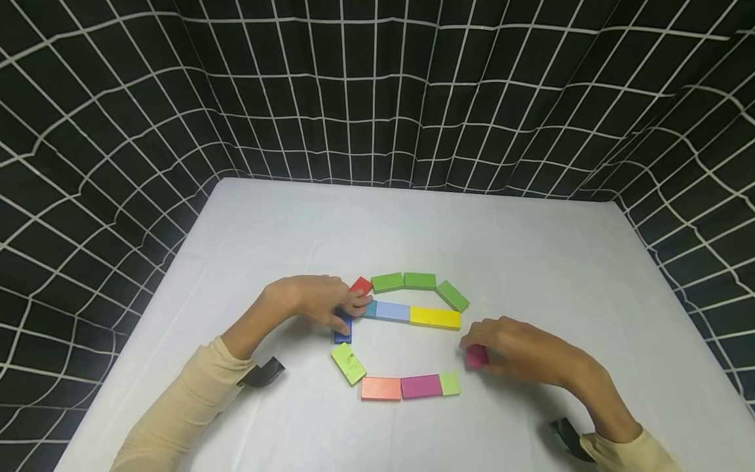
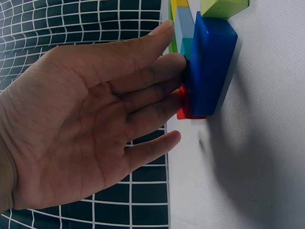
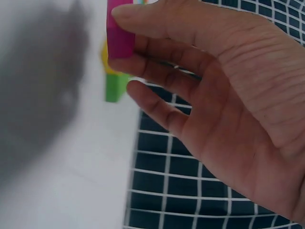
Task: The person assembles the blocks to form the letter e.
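Note:
My left hand [image 1: 312, 301] is over the left side of a layout of coloured blocks, its fingers loosely extended. Its fingertips are at the blue block [image 2: 214, 62], close to the red block [image 1: 362, 284] and the teal block [image 1: 370, 309]; the hand partly covers these in the head view. Off the layout's right side, my right hand [image 1: 525, 347] pinches a magenta block [image 3: 121, 38] between thumb and fingers. The right wrist view shows this block upright, above or near the white surface; whether it touches the surface I cannot tell.
Three green blocks [image 1: 420, 281] curve along the top. A light blue block [image 1: 392, 311] and a yellow block [image 1: 435, 318] form the middle row. Below are a lime block [image 1: 348, 363], a salmon block [image 1: 381, 389], another magenta block [image 1: 421, 387] and a small light green block [image 1: 450, 383].

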A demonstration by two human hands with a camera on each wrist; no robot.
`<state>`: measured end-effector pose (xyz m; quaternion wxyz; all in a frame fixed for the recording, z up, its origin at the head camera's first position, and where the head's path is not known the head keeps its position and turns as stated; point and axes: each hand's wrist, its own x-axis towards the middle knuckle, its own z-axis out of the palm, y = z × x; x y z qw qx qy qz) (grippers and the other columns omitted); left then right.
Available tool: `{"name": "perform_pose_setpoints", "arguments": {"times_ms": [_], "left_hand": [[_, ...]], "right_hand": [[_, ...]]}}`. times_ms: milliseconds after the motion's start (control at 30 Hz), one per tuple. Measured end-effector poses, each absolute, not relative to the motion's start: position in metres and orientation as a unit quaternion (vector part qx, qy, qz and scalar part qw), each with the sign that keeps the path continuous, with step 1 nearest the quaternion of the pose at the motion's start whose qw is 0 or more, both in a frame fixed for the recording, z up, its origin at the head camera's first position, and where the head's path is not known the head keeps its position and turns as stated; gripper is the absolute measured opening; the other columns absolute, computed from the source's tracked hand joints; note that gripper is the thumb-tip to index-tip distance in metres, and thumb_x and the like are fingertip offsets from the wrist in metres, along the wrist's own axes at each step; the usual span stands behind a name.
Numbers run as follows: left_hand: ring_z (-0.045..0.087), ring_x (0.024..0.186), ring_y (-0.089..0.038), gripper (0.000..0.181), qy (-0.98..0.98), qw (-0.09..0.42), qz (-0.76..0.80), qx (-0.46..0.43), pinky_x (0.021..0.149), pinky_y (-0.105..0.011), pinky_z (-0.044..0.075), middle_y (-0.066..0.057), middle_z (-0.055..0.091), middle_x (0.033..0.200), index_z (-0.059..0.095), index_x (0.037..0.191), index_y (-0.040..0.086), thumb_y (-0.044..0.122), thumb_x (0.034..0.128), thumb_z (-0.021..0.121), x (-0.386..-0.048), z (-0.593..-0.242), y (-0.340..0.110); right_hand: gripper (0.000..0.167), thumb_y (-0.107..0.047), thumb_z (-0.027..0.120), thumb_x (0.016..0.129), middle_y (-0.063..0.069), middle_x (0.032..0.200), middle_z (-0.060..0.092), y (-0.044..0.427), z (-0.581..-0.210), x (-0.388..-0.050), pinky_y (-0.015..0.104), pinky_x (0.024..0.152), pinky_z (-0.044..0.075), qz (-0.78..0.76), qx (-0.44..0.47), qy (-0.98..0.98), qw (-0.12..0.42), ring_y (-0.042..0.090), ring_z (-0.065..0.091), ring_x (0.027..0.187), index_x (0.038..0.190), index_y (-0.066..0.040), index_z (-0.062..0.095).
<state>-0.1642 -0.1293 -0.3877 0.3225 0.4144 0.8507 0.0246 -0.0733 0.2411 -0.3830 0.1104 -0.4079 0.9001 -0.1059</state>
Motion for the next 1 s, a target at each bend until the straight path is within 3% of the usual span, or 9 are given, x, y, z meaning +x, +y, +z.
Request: {"name": "perform_pose_setpoints", "arguments": {"times_ms": [300,500,667,833,1000], "left_hand": [[0.056,0.133,-0.012,0.059,0.849,0.320,0.023,0.420,0.112,-0.035,0.047,0.009,0.042,0.166,0.054,0.152,0.023,0.036,0.0979,0.074,-0.165,-0.385,-0.131],[0.058,0.123,-0.011,0.059,0.850,0.318,0.025,0.419,0.106,-0.033,0.048,0.009,0.042,0.166,0.054,0.152,0.023,0.037,0.0976,0.074,-0.165,-0.387,-0.131],[0.057,0.132,-0.015,0.061,0.856,0.315,0.023,0.410,0.115,-0.038,0.046,0.008,0.042,0.166,0.054,0.152,0.024,0.037,0.0971,0.074,-0.164,-0.386,-0.131],[0.056,0.125,-0.019,0.064,0.861,0.310,0.010,0.403,0.117,-0.042,0.045,0.009,0.043,0.167,0.051,0.155,0.025,0.037,0.0967,0.075,-0.161,-0.384,-0.129],[0.055,0.124,-0.019,0.065,0.872,0.297,0.001,0.389,0.115,-0.041,0.046,0.014,0.052,0.160,0.052,0.154,0.027,0.039,0.0953,0.076,-0.156,-0.385,-0.125]], "right_hand": [[0.045,-0.014,0.089,0.080,-0.018,0.111,0.073,0.233,-0.400,-0.057,0.029,0.089,0.057,-0.132,-0.401,0.895,0.144,0.003,0.061,0.098,0.121,-0.026,0.074],[0.049,-0.015,0.090,0.080,-0.015,0.115,0.074,0.228,-0.402,-0.058,0.030,0.090,0.057,-0.133,-0.422,0.886,0.139,0.005,0.064,0.102,0.125,-0.023,0.072],[0.047,-0.018,0.088,0.082,-0.018,0.113,0.073,0.225,-0.401,-0.060,0.030,0.093,0.057,-0.125,-0.415,0.888,0.155,0.003,0.063,0.102,0.126,-0.024,0.072],[0.048,-0.024,0.087,0.084,-0.018,0.113,0.072,0.224,-0.399,-0.062,0.028,0.090,0.055,-0.120,-0.407,0.890,0.168,0.001,0.059,0.099,0.129,-0.023,0.071],[0.045,-0.027,0.082,0.090,-0.014,0.113,0.073,0.226,-0.392,-0.065,0.030,0.089,0.056,-0.130,-0.414,0.891,0.135,0.003,0.060,0.097,0.133,-0.019,0.069]]}}
